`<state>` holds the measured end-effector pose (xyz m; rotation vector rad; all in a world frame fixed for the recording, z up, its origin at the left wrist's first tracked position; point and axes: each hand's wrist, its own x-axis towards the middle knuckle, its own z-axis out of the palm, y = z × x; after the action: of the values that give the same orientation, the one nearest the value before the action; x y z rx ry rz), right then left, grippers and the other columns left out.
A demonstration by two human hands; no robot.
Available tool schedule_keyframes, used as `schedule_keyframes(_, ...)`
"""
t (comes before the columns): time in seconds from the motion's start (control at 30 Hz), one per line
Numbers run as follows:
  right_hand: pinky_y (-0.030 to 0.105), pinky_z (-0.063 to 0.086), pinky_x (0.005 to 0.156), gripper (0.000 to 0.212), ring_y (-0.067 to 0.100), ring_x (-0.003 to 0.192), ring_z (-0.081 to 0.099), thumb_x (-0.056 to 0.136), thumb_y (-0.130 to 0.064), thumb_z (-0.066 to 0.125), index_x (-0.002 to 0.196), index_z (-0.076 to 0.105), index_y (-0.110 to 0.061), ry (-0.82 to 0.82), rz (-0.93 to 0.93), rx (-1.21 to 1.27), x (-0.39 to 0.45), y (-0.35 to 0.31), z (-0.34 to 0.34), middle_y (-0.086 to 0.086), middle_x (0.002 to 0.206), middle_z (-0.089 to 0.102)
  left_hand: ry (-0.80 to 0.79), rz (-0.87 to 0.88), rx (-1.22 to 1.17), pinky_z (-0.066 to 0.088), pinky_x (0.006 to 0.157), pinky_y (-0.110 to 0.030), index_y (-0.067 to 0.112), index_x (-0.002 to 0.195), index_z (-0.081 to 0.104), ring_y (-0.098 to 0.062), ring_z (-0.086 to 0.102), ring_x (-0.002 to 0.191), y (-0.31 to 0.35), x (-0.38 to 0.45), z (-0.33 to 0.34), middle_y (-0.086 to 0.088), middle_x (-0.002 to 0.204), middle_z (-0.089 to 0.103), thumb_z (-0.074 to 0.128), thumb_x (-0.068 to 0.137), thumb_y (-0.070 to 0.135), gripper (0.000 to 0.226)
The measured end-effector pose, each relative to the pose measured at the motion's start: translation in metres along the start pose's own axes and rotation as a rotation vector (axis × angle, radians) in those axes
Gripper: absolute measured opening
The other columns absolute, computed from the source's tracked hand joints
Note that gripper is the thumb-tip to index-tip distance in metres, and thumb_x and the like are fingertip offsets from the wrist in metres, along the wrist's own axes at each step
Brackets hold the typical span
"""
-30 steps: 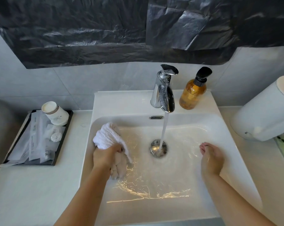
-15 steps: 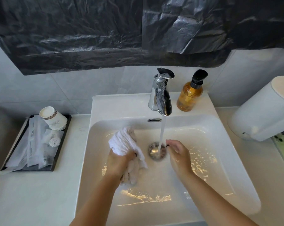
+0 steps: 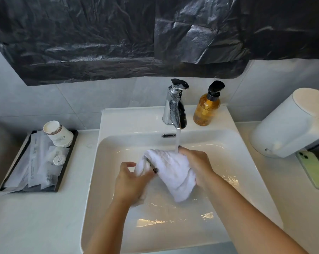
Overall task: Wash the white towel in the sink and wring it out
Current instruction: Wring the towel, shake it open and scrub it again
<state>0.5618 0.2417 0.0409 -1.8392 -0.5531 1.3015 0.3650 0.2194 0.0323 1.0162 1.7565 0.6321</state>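
since half a second ago the right hand has crossed from beside the drain onto the white towel, and the towel has shifted right to sit under the running water, so both hands now hold it

around the sink stand a chrome faucet at the back rim and an amber pump bottle with a black head just right of it. black plastic sheeting covers the wall above. on the counter to the left lies a dark tray with wrapped sachets and a stack of paper cups lying on its side. to the right sits a white rounded container, and near it a green phone lies flat on the counter. the towel and hands hide the drain; the overflow slot shows just below the faucet

the towel is bunched and lifted above the basin floor, its top just beside the stream and its lower end hanging toward the water pooled below. the right hand's fingers curl over the towel's upper right side, grasping it, with the water falling at its fingertips. the left hand pinches the towel's left fold between thumb and curled fingers, the cloth bulging out above them
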Motion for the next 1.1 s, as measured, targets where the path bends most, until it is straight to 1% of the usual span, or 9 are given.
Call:
schedule_keyframes(0.1, 0.033, 0.052, 0.079, 0.042, 0.028, 0.089, 0.068, 0.061, -0.018, 0.077, 0.100, 0.072, -0.002, -0.249, 0.231, 0.234, 0.000, -0.006, -0.004, 0.013, 0.095, 0.072, 0.060, 0.106, 0.142, 0.055, 0.080, -0.040, 0.024, 0.115, 0.048, -0.021, 0.067, 0.089, -0.016, 0.007, -0.004, -0.002, 0.103, 0.067, 0.082, 0.071, 0.037, 0.058)
schedule_keyframes(0.23, 0.024, 0.044, 0.047, 0.017, 0.018, 0.056, 0.059, 0.082, 0.008, 0.061, 0.097, 0.065, 0.002, -0.384, 0.125, 0.298, -0.008, -0.010, -0.001, 0.010, 0.070, 0.063, 0.150, 0.509, 0.466, 0.046, 0.088, -0.042, 0.008, 0.121, 0.059, -0.038, 0.057, 0.110, -0.024, 0.012, 0.018, -0.011, 0.120, 0.064, 0.083, 0.070, 0.024, 0.058)
schedule_keyframes(0.37, 0.030, 0.046, 0.065, 0.015, 0.022, 0.071, 0.062, 0.087, -0.011, 0.069, 0.098, 0.071, 0.000, -0.319, -0.047, 0.154, -0.008, -0.016, 0.005, 0.010, 0.078, 0.067, 0.115, 0.601, 0.496, 0.030, 0.109, -0.061, 0.014, 0.122, 0.058, -0.031, 0.042, 0.136, -0.011, 0.014, 0.041, -0.007, 0.144, 0.048, 0.080, 0.077, 0.037, 0.055)
schedule_keyframes(0.5, 0.026, 0.045, 0.064, 0.017, 0.022, 0.069, 0.063, 0.081, -0.026, 0.075, 0.081, 0.069, -0.011, -0.097, -0.099, -0.083, -0.005, -0.032, 0.003, 0.003, 0.071, 0.067, 0.009, 0.633, 0.376, 0.045, 0.091, -0.046, 0.017, 0.119, 0.054, -0.023, 0.059, 0.103, 0.006, 0.023, 0.041, 0.006, 0.113, 0.059, 0.071, 0.081, 0.044, 0.050)
schedule_keyframes(0.6, 0.028, 0.051, 0.063, 0.022, 0.024, 0.068, 0.067, 0.075, -0.022, 0.081, 0.089, 0.073, -0.006, -0.145, -0.072, 0.033, -0.010, -0.043, -0.007, 0.008, 0.076, 0.071, -0.136, 0.705, 0.423, 0.045, 0.078, -0.036, 0.017, 0.107, 0.062, -0.020, 0.054, 0.090, 0.028, 0.031, 0.039, 0.002, 0.098, 0.063, 0.050, 0.080, 0.051, 0.045)
schedule_keyframes(0.8, 0.032, 0.055, 0.067, 0.027, 0.029, 0.091, 0.067, 0.083, 0.001, 0.065, 0.110, 0.068, 0.001, -0.347, -0.151, 0.239, -0.019, -0.051, -0.070, 0.016, 0.101, 0.071, -0.437, 0.369, -0.185, 0.044, 0.072, -0.033, 0.008, 0.067, 0.052, -0.015, 0.047, 0.065, 0.069, 0.038, 0.048, 0.000, 0.066, 0.050, 0.049, 0.100, 0.010, 0.034)
schedule_keyframes(0.87, 0.037, 0.055, 0.081, 0.028, 0.027, 0.096, 0.069, 0.083, -0.001, 0.070, 0.111, 0.069, -0.004, -0.276, -0.214, 0.112, -0.018, -0.052, -0.089, 0.013, 0.104, 0.073, -0.377, 0.262, -0.246, 0.040, 0.072, -0.035, 0.017, 0.064, 0.050, -0.018, 0.044, 0.068, 0.078, 0.040, 0.057, 0.001, 0.065, 0.049, 0.051, 0.098, 0.019, 0.034)
schedule_keyframes(0.97, 0.030, 0.051, 0.072, 0.007, 0.019, 0.079, 0.065, 0.083, -0.014, 0.075, 0.088, 0.070, -0.013, -0.036, -0.332, -0.262, -0.011, -0.048, -0.100, 0.002, 0.084, 0.070, -0.331, 0.088, -0.417, 0.050, 0.071, -0.029, 0.011, 0.089, 0.071, -0.022, 0.065, 0.078, 0.092, 0.036, 0.073, -0.005, 0.086, 0.072, 0.050, 0.102, 0.034, 0.034)
schedule_keyframes(1.1, 0.028, 0.029, 0.056, 0.038, 0.019, 0.061, 0.039, 0.086, -0.032, 0.068, 0.059, 0.048, -0.014, 0.130, -0.331, -0.492, 0.001, -0.033, -0.098, 0.001, 0.060, 0.043, -0.430, 0.040, -0.397, 0.059, 0.070, -0.029, 0.009, 0.094, 0.073, -0.020, 0.072, 0.080, 0.099, 0.024, 0.090, -0.005, 0.086, 0.075, 0.072, 0.088, 0.040, 0.031)
